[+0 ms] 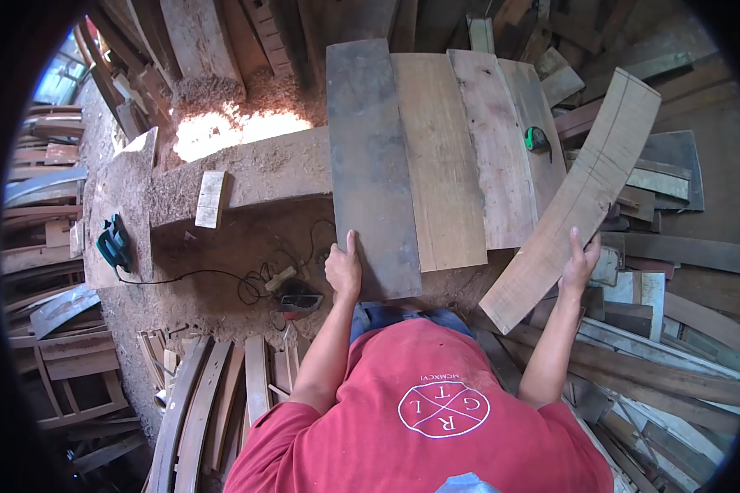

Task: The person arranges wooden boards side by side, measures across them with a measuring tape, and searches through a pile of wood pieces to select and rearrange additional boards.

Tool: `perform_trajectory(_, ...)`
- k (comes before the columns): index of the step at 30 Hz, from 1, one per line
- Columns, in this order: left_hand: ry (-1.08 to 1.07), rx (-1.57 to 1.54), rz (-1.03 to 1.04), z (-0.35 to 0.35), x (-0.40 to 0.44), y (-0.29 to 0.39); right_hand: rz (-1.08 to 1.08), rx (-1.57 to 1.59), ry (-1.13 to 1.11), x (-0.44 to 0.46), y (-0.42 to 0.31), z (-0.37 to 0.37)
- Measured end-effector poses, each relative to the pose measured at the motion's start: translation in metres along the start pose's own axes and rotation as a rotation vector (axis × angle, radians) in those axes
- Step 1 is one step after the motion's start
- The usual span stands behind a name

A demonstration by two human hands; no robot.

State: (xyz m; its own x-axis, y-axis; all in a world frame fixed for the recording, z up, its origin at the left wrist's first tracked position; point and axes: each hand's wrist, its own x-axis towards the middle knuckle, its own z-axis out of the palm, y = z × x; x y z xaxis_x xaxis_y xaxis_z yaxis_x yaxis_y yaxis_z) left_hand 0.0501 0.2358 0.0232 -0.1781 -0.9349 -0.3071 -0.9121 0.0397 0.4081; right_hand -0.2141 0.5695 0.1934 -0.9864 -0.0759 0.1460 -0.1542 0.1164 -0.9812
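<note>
My left hand [343, 267] is closed on the near left edge of a dark grey board [372, 164], its thumb lying on top and the other fingers largely hidden. Raised in my right hand [580, 258] is a long, slightly curved wooden plank [575, 193] with dark pencil-like lines along its face. It slants from near my body toward the far right. Between the two hands, a light brown board [441, 160], a pale rough-edged board [495, 148] and another brown board [536, 181] lie side by side. A green and black tape measure [537, 140] rests on that last board.
A teal power tool [113, 241] with a black cord sits on the sawdust-covered bench [255, 168] at left. Near it lies a small wooden block [211, 199]. Below is another corded tool [296, 297]. Stacked planks [682, 255] crowd the right, and curved timber pieces [193, 411] lie lower left.
</note>
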Motion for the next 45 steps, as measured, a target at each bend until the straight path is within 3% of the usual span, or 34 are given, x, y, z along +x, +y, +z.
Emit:
perform_trajectory(15, -0.025, 0.005, 0.089, -0.006, 0.018, 0.001, 0.007, -0.056, 0.005, -0.017, 0.014, 0.004)
perform_trajectory(18, -0.189, 0.065, 0.027, -0.022, 0.01, 0.019, 0.017, -0.021, 0.021, -0.02, 0.009, 0.01)
perform_trajectory(20, 0.271, 0.039, 0.43, -0.017, 0.005, 0.031, 0.006, -0.028, 0.014, -0.02, 0.004, 0.009)
perform_trajectory(22, 0.159, 0.172, 0.749, -0.007, 0.012, 0.065, 0.006, -0.042, 0.007, -0.023, 0.0, 0.006)
perform_trajectory(23, 0.158, 0.169, 0.756, 0.004, 0.015, 0.082, 0.013, -0.048, -0.003, -0.025, -0.003, 0.006)
perform_trajectory(25, 0.137, 0.276, 1.072, 0.028, 0.016, 0.11, 0.011, -0.054, 0.003, -0.029, -0.009, 0.003)
perform_trajectory(32, -0.052, 0.403, 1.042, 0.031, 0.019, 0.13, 0.056, -0.038, -0.114, -0.037, -0.02, 0.01)
perform_trajectory(36, -0.143, 0.449, 1.053, 0.003, 0.036, 0.134, 0.06, -0.007, -0.221, -0.035, -0.022, 0.052)
perform_trajectory(39, -0.248, 0.287, 1.052, -0.019, 0.041, 0.107, 0.036, 0.051, -0.311, -0.033, -0.031, 0.101)
perform_trajectory(41, -0.275, -0.172, 0.896, -0.034, 0.048, 0.064, 0.036, 0.052, -0.366, -0.031, -0.034, 0.141)
perform_trajectory(43, -0.191, -0.106, 0.826, -0.063, 0.055, 0.024, 0.105, 0.067, -0.445, -0.033, -0.03, 0.187)
perform_trajectory(45, -0.644, -0.569, 0.595, -0.097, 0.065, -0.01, 0.066, 0.103, -0.523, -0.044, -0.039, 0.244)
